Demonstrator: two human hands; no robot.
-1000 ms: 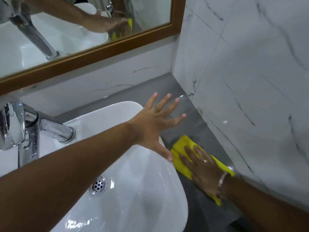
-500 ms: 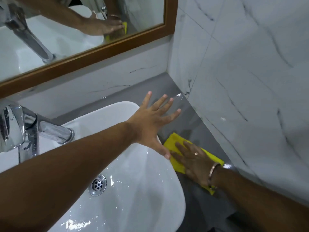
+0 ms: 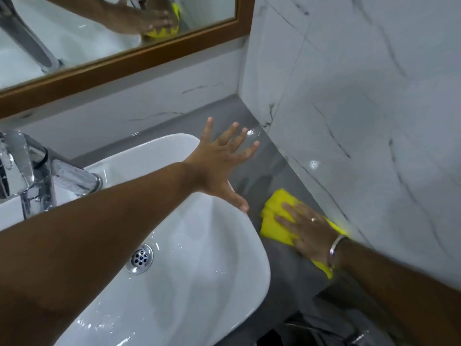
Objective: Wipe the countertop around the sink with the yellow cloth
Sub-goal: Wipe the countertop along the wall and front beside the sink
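1. Beside the white ceramic basin (image 3: 224,283), on the narrow grey countertop strip (image 3: 274,168) against the white marble-veined wall tiles (image 3: 361,121), lies the folded yellow cloth (image 3: 274,221).
2. Right hand (image 3: 308,231) lies flat on the cloth, fingers spread and pressing down, not gripping; a metal bangle (image 3: 335,248) sits at the wrist.
3. Left hand (image 3: 219,168) is wide open, fingers splayed, holding nothing; whether its heel touches the basin rim I cannot tell.
4. Likely risks: the strip looks tight, so the cloth may bunch against the tiles or basin edge and skip the seam; the far corner (image 3: 252,131), which glints as if wet, could be missed.
5. Basin holds only water droplets and its chrome drain (image 3: 139,258); the chrome tap (image 3: 37,176) stands at the left.
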